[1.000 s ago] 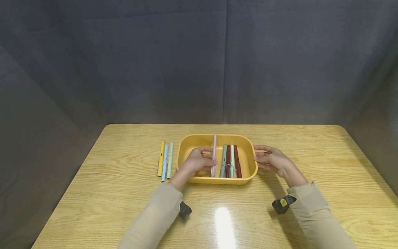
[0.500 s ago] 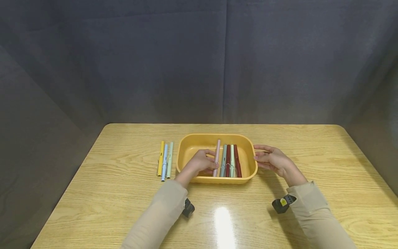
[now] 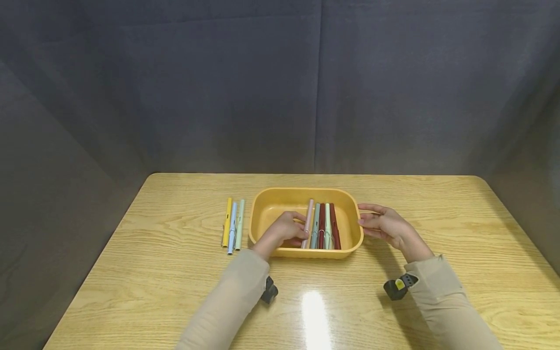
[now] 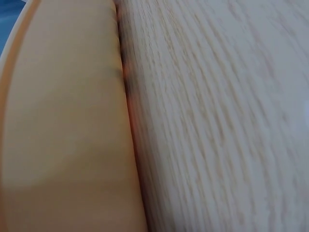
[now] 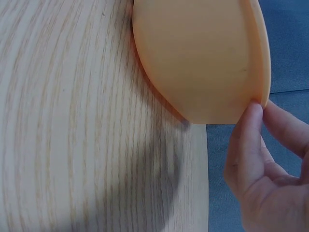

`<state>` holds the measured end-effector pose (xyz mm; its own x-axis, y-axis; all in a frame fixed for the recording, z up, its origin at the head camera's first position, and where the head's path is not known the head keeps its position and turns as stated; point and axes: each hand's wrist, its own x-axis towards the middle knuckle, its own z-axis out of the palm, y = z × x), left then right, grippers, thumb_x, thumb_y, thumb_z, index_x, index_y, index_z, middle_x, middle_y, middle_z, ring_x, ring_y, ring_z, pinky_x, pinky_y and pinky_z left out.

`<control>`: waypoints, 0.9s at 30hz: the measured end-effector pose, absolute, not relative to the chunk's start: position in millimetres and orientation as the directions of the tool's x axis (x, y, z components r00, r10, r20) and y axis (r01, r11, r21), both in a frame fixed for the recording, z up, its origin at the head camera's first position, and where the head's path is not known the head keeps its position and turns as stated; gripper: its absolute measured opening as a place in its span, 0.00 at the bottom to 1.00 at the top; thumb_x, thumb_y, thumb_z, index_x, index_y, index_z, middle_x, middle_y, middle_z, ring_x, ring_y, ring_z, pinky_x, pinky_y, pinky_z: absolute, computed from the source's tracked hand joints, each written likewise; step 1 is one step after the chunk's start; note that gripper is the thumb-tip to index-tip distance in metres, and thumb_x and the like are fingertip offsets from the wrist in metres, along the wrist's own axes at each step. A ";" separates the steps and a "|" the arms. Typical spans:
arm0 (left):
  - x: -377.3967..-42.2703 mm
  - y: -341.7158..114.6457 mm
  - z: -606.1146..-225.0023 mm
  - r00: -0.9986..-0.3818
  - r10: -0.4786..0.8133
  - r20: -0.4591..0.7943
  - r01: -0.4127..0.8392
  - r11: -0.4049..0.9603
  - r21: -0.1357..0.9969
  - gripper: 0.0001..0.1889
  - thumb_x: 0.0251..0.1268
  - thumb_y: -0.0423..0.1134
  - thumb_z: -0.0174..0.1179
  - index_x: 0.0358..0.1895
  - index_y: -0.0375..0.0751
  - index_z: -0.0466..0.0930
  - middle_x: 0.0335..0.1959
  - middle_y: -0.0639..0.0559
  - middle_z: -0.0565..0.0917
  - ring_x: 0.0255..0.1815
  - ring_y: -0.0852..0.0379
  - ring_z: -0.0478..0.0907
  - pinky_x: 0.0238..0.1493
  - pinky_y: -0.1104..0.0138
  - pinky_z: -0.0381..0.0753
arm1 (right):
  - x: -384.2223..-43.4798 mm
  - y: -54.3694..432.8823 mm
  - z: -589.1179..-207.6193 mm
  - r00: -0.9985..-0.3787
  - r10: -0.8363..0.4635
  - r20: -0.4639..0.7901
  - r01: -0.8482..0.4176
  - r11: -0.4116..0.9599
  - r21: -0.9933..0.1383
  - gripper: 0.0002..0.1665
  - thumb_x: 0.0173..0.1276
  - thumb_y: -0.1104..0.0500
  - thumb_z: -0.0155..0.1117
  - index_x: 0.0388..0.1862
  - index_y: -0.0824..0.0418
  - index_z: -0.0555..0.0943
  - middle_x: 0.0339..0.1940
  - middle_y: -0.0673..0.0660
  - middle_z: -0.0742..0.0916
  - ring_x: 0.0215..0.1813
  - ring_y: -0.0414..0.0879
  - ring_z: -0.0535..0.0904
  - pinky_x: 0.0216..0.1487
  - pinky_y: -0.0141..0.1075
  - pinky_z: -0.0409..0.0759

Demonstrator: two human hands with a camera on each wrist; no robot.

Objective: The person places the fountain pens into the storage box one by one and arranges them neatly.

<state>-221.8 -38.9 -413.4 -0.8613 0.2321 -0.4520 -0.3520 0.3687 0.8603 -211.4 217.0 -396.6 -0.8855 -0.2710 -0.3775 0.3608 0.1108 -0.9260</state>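
Observation:
In the head view my left hand (image 3: 285, 229) reaches over the front left of a yellow plastic tray (image 3: 271, 252) and pinches a pink pen (image 3: 310, 214) near its lower end. The pink pen leans slightly inside the tray, close to a grey-green pen (image 3: 316, 219). Beside that lie two dark red pens (image 3: 334, 226) with a pale green pen (image 3: 327, 218) between them. My right hand (image 5: 270, 183) pinches the tray's right rim between thumb and fingers. The left wrist view shows only the tray's outer wall (image 4: 67, 116) and the table; the left hand is hidden there.
Left of the tray, a yellow pen (image 3: 227, 223), a light blue pen (image 3: 232, 228) and a light green pen (image 3: 239, 224) lie side by side on the wooden table (image 3: 144, 272). A dark curtain (image 3: 245, 97) hangs behind the table.
My left hand has moved right, bringing the pink pen lower into the tray and close to the grey-green pen. The right hand has stayed at the rim.

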 end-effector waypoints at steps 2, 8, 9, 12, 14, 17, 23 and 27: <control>-222.2 -37.0 -414.6 -0.864 0.230 -0.448 -0.347 0.372 0.861 0.25 0.56 0.21 0.61 0.60 0.30 0.70 0.49 0.34 0.82 0.31 0.53 0.83 0.32 0.66 0.88 | -211.4 216.9 -396.5 -0.885 -0.271 -0.378 0.361 0.110 -0.926 0.39 0.69 0.69 0.55 0.74 0.71 0.51 0.34 0.42 0.82 0.36 0.32 0.81 0.40 0.23 0.84; -221.5 -33.2 -414.8 -0.870 0.223 -0.440 -0.335 0.386 0.859 0.27 0.54 0.20 0.61 0.60 0.29 0.70 0.48 0.35 0.81 0.25 0.58 0.79 0.31 0.68 0.88 | -211.2 216.6 -396.4 -0.885 -0.271 -0.379 0.362 0.111 -0.926 0.39 0.69 0.69 0.56 0.74 0.71 0.51 0.35 0.42 0.82 0.36 0.32 0.82 0.41 0.23 0.84; -221.5 -32.8 -414.6 -0.869 0.223 -0.441 -0.337 0.385 0.859 0.27 0.54 0.19 0.61 0.60 0.28 0.70 0.48 0.35 0.81 0.26 0.57 0.80 0.31 0.67 0.88 | -211.2 216.6 -396.4 -0.885 -0.271 -0.379 0.362 0.112 -0.925 0.39 0.69 0.68 0.56 0.74 0.71 0.51 0.35 0.42 0.82 0.37 0.32 0.82 0.41 0.23 0.84; -221.7 -31.9 -414.2 -0.863 0.229 -0.450 -0.345 0.381 0.857 0.28 0.53 0.18 0.60 0.61 0.27 0.69 0.50 0.34 0.80 0.27 0.57 0.79 0.35 0.65 0.89 | -211.2 216.6 -396.5 -0.884 -0.270 -0.381 0.365 0.109 -0.925 0.39 0.69 0.68 0.56 0.74 0.71 0.51 0.35 0.42 0.82 0.36 0.32 0.81 0.41 0.23 0.84; -221.8 -31.7 -414.2 -0.863 0.233 -0.449 -0.344 0.381 0.858 0.29 0.52 0.17 0.60 0.62 0.27 0.69 0.50 0.34 0.80 0.28 0.56 0.79 0.37 0.64 0.89 | -211.2 217.0 -396.7 -0.885 -0.271 -0.380 0.365 0.103 -0.925 0.39 0.68 0.69 0.56 0.74 0.71 0.51 0.34 0.42 0.82 0.36 0.32 0.81 0.41 0.23 0.84; -221.8 -31.9 -414.4 -0.867 0.231 -0.442 -0.338 0.379 0.861 0.30 0.51 0.16 0.60 0.62 0.27 0.69 0.48 0.35 0.80 0.30 0.54 0.80 0.37 0.64 0.89 | -211.2 217.5 -396.8 -0.885 -0.276 -0.374 0.364 0.091 -0.927 0.39 0.68 0.69 0.56 0.73 0.72 0.51 0.33 0.42 0.83 0.36 0.32 0.81 0.41 0.23 0.84; -221.5 -33.4 -414.5 -0.872 0.227 -0.434 -0.337 0.364 0.868 0.29 0.51 0.16 0.60 0.61 0.27 0.70 0.48 0.36 0.80 0.33 0.51 0.83 0.36 0.65 0.89 | -211.2 217.6 -397.0 -0.885 -0.277 -0.374 0.362 0.095 -0.927 0.38 0.68 0.69 0.56 0.73 0.71 0.52 0.34 0.41 0.83 0.36 0.32 0.82 0.40 0.23 0.84; -220.9 -33.7 -414.1 -0.875 0.223 -0.430 -0.337 0.358 0.871 0.29 0.51 0.16 0.61 0.60 0.27 0.71 0.48 0.35 0.80 0.30 0.54 0.81 0.36 0.65 0.89 | -211.4 216.9 -397.0 -0.886 -0.271 -0.377 0.361 0.107 -0.926 0.38 0.69 0.68 0.56 0.73 0.71 0.52 0.34 0.41 0.83 0.36 0.32 0.81 0.41 0.23 0.84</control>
<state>-220.9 -33.7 -414.1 -0.8751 0.2227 -0.4296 -0.3366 0.3579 0.8710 -211.4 216.9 -397.0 -0.8859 -0.2707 -0.3767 0.3611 0.1073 -0.9263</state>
